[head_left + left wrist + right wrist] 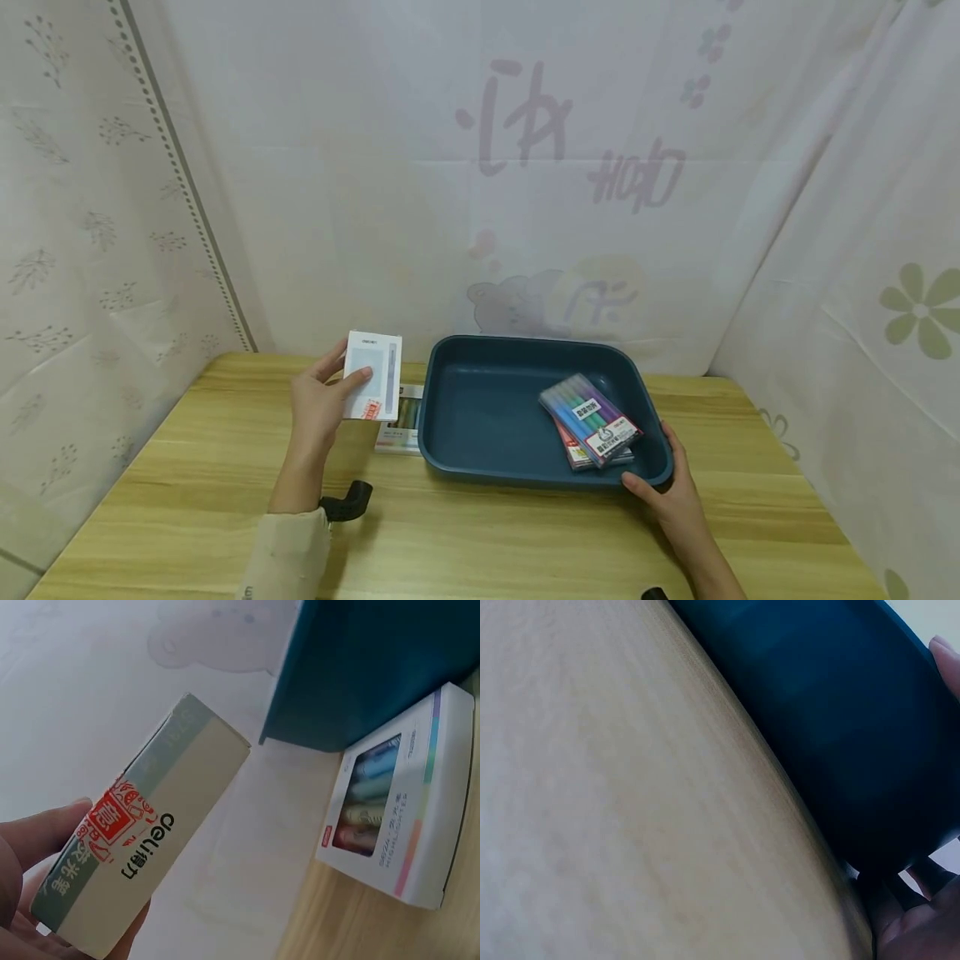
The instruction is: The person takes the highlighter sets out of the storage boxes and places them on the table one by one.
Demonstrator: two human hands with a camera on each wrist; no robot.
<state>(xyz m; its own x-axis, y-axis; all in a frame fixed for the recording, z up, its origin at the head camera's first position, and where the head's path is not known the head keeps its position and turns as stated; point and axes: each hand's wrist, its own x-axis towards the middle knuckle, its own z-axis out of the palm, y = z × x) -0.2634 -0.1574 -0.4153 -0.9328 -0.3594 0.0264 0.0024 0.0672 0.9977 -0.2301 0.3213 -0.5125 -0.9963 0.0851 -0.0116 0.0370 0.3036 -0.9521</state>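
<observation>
My left hand (pixel 313 402) pinches a white box (pixel 378 383), thumb across its front face, other fingers behind. My right hand (pixel 678 492) grips the near right corner of a blue basin (pixel 480 408), thumb at the near rim, fingers round the right wall. The white box is up off the desk (pixel 487 542), left of the basin and apart from it. A windowed box (pixel 424 825) lies on the desk just beside the basin's left wall. The basin sits close to the desk's back edge; open wood runs along its near wall and out toward the left and right edges. Markings: the white box's narrow side reads "deli 得力" and "荧光笔", with a red stamp. Contents: coloured pens (pixel 367 795) show through the windowed box; toward the basin's near right corner, a clear pen pack (pixel 577 404) lies aslant on a second pack (pixel 572 452), labels too small to read.
</observation>
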